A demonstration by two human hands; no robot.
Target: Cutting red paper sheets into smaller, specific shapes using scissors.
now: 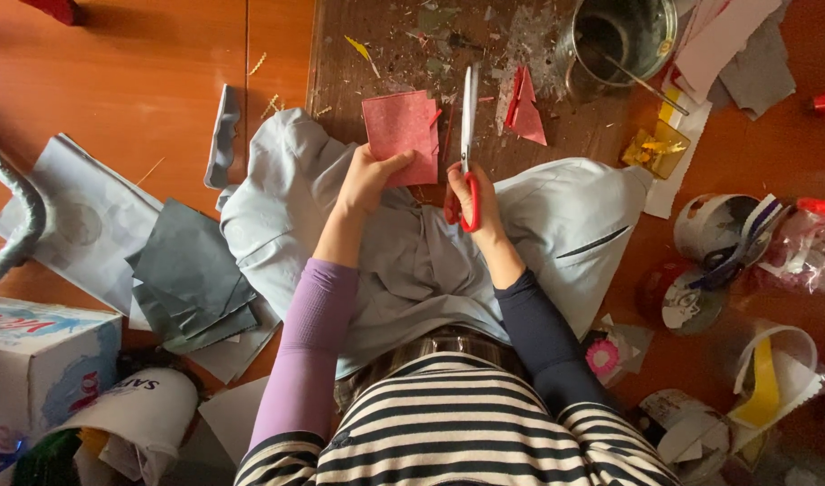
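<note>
I sit on the floor and look down at my lap. My left hand (369, 177) pinches the lower edge of a square pink glitter sheet (400, 135) and holds it up over my knees. My right hand (473, 198) grips red-handled scissors (468, 135) with the blades pointing away from me, just to the right of the sheet. The blades look nearly closed and sit beside the sheet's right edge. Pink offcuts (524, 110) lie on the dark board (376, 45) beyond the scissors.
A metal pot (621, 38) stands at the far right of the board. Grey paper sheets (189, 270) lie to my left, beside a tissue box (34, 360). Tape rolls (716, 225), a yellow dish (655, 148) and scraps crowd the right floor.
</note>
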